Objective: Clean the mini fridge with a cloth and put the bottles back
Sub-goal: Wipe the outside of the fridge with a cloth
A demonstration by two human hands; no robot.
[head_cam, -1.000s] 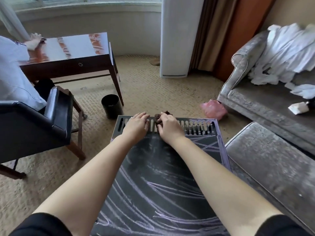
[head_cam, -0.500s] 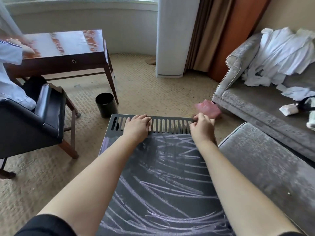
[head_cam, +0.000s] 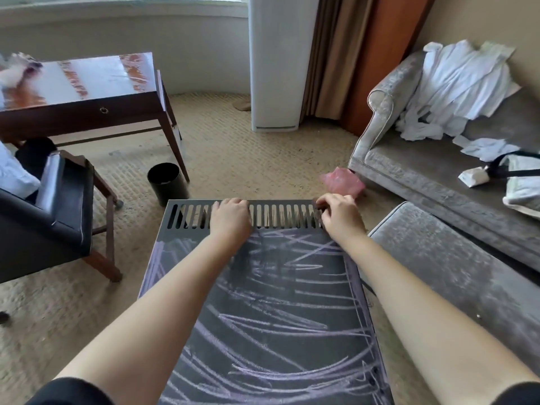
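Right hand (head_cam: pixel 339 214) pinching soft dark cloth (head_cam: pixel 318 203) against slotted vent (head_cam: pixel 274 202) mid-frame; left hand (head_cam: pixel 230 217), grip loose and empty, bracing likely heavy, rigid black mini fridge (head_cam: pixel 263 317).

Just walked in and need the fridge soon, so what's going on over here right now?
A person is working on the top of the mini fridge, which is covered in pale wipe streaks. The left hand rests on the vent slots along the far edge. The right hand pinches what looks like a dark cloth at the slots' right end. No bottles are in view.
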